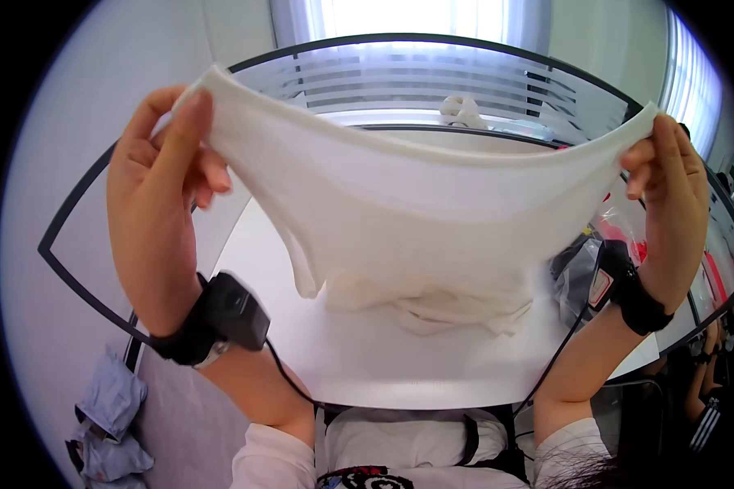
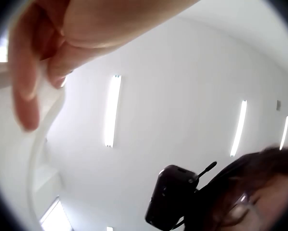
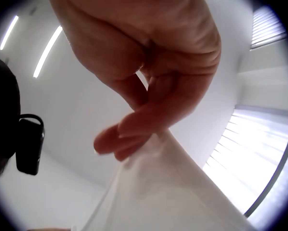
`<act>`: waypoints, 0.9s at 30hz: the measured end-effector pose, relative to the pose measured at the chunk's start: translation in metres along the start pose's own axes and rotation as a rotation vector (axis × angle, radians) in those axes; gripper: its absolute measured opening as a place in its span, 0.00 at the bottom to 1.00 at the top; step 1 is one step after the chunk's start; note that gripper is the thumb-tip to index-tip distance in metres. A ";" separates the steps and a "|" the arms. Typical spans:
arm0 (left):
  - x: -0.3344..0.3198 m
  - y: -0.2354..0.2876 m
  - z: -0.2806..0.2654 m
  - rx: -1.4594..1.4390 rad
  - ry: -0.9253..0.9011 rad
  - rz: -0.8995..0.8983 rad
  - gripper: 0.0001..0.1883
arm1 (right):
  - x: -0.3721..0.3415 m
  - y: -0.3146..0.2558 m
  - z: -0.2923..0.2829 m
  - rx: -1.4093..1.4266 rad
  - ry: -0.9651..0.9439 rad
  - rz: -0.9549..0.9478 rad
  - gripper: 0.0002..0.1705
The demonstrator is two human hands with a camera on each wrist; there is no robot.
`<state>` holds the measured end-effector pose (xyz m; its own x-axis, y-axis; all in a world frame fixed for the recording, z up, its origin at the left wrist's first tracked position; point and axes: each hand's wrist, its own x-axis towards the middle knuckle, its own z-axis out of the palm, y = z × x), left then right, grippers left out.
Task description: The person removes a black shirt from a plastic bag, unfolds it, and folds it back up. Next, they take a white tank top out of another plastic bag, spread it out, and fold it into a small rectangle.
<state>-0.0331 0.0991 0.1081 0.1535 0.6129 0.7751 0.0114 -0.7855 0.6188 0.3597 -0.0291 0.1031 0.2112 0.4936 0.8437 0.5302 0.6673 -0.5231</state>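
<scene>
A thin white garment (image 1: pixel 432 196) hangs stretched wide between both hands, above a white table (image 1: pixel 359 375). Its upper edge sags in the middle, and its lower part falls in crumpled folds close over the tabletop. At one upper corner, my left hand (image 1: pixel 159 167) pinches the cloth between thumb and fingers. My right hand (image 1: pixel 673 175) grips the opposite corner the same way. In the right wrist view, the cloth (image 3: pixel 163 192) is drawn to a point under the right hand's fingers (image 3: pixel 158 115). The left wrist view has the left hand's fingers (image 2: pixel 26 86) over the garment's edge.
Clear plastic bags (image 1: pixel 575 269) with some red and yellow lie at the table's right side. A dark-framed striped screen (image 1: pixel 351 85) curves behind the table, with a small pale bundle (image 1: pixel 462 112) near it. Grey-blue cloth (image 1: pixel 110 399) hangs low on the left. Another person's arm (image 1: pixel 701 383) shows far right.
</scene>
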 end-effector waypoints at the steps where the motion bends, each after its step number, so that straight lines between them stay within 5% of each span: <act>1: -0.005 0.001 0.000 -0.023 -0.043 -0.080 0.17 | -0.002 -0.002 0.000 0.006 -0.041 0.054 0.18; 6: 0.007 -0.033 0.014 -0.082 -0.273 -0.367 0.12 | 0.000 0.001 0.033 0.110 -0.199 0.471 0.17; 8: 0.030 -0.087 0.015 0.312 -0.371 -0.141 0.10 | 0.011 0.034 0.051 0.095 -0.275 0.578 0.15; 10: 0.038 -0.096 0.047 0.388 -0.073 0.062 0.10 | 0.026 0.093 0.070 -0.358 -0.252 0.213 0.13; 12: 0.048 -0.083 0.070 0.251 0.200 0.598 0.07 | 0.022 0.088 0.099 -0.128 0.036 -0.038 0.13; 13: 0.047 -0.077 0.072 0.179 0.185 0.614 0.07 | 0.027 0.090 0.106 -0.121 0.119 -0.325 0.13; 15: 0.041 -0.060 0.070 0.118 0.180 0.657 0.09 | 0.023 0.073 0.103 -0.023 0.040 -0.263 0.13; 20: 0.033 -0.049 0.042 0.238 0.138 0.583 0.12 | 0.020 0.055 0.087 -0.029 -0.024 -0.173 0.11; 22: 0.028 -0.047 0.029 0.234 0.145 0.376 0.14 | 0.020 0.052 0.082 -0.027 -0.042 -0.096 0.11; 27: 0.010 -0.019 0.008 0.244 0.357 0.174 0.14 | 0.014 0.035 0.075 -0.106 0.081 -0.040 0.15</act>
<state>-0.0244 0.1196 0.1025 -0.1754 0.4279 0.8867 0.2544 -0.8503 0.4607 0.3193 0.0429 0.0877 0.2516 0.4182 0.8728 0.6227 0.6204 -0.4768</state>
